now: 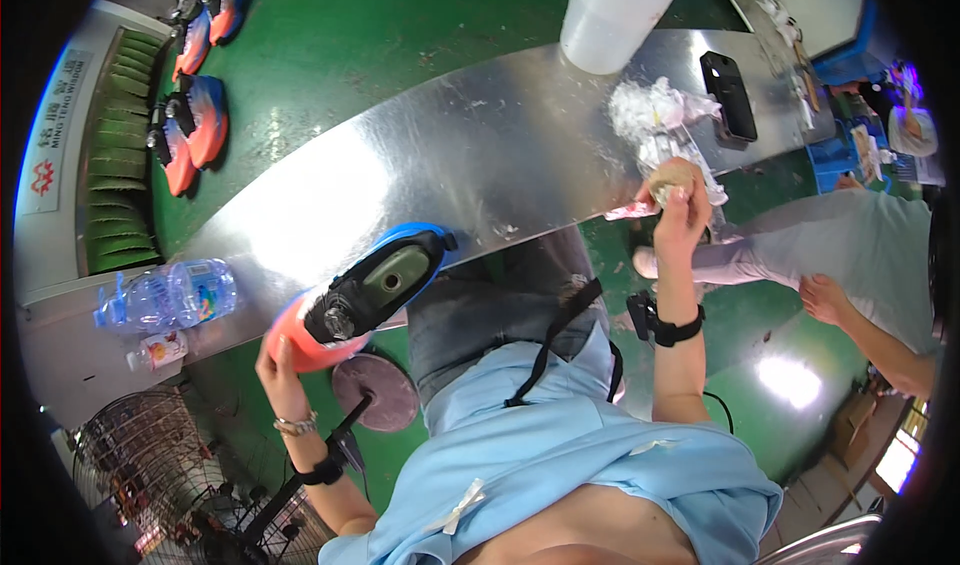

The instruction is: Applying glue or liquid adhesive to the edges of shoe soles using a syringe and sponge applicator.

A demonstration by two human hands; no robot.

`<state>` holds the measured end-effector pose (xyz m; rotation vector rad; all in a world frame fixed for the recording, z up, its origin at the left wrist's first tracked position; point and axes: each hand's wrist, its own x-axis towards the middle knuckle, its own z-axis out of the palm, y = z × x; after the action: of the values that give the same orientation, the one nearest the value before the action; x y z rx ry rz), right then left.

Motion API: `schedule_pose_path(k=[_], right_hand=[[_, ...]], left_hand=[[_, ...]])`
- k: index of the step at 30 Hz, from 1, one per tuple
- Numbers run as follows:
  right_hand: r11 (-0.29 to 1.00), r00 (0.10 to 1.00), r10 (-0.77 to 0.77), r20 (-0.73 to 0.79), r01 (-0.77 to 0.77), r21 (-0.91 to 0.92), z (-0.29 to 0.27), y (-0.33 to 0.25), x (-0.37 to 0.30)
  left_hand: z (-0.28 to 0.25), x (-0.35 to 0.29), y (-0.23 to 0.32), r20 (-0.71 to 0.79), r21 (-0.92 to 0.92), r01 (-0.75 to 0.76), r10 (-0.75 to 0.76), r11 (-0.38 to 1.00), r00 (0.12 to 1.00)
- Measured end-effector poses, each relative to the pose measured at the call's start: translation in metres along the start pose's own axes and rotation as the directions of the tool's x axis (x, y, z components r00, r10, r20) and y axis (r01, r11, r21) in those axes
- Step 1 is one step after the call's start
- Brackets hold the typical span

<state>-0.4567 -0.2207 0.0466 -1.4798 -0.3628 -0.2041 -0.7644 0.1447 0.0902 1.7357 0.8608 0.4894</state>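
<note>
My left hand (283, 373) is closed on the toe end of an orange and blue sneaker (310, 337). The shoe is tilted over the near edge of the metal table, its dark opening and a greenish insole with a round mark facing up. My right hand (682, 223) pinches a tan, rounded lump (672, 175) whose kind I cannot make out, perhaps a rubber or sponge piece. Just beyond that hand, white crumpled wadding (650, 110) and thin plastic lie on the table.
The shiny metal table (480, 135) carries a white container (610, 25), a black phone (730, 95) and, at left, clear plastic bottles (205, 290). Several matching shoes (205, 120) stand on the green surface beyond. A fan (150, 465) is at lower left; another person (850, 255) is at right.
</note>
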Motion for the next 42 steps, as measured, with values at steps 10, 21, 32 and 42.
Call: schedule_pose_path(k=[10, 21, 32, 42], right_hand=[[0.990, 0.990, 0.129, -0.061, -0.132, -0.051, 0.010, -0.009, -0.006], [0.841, 0.851, -0.139, 0.507, -0.169, 0.514, 0.080, -0.116, 0.025], [0.753, 0.496, -0.220, 0.840, -0.462, 0.470, 0.094, -0.128, 0.044], [0.781, 0.465, -0.149, 0.873, -0.485, 0.392, 0.087, -0.119, 0.048]], left_hand=[[0.111, 0.083, 0.086, -0.039, -0.272, -0.565, 0.578, 0.779, 0.815], [0.148, 0.102, 0.131, 0.282, -0.450, -0.734, 0.861, 0.508, 0.423], [0.162, 0.109, 0.149, 0.433, -0.414, -0.804, 0.869, 0.428, 0.240], [0.166, 0.115, 0.142, 0.409, -0.391, -0.806, 0.868, 0.445, 0.281]])
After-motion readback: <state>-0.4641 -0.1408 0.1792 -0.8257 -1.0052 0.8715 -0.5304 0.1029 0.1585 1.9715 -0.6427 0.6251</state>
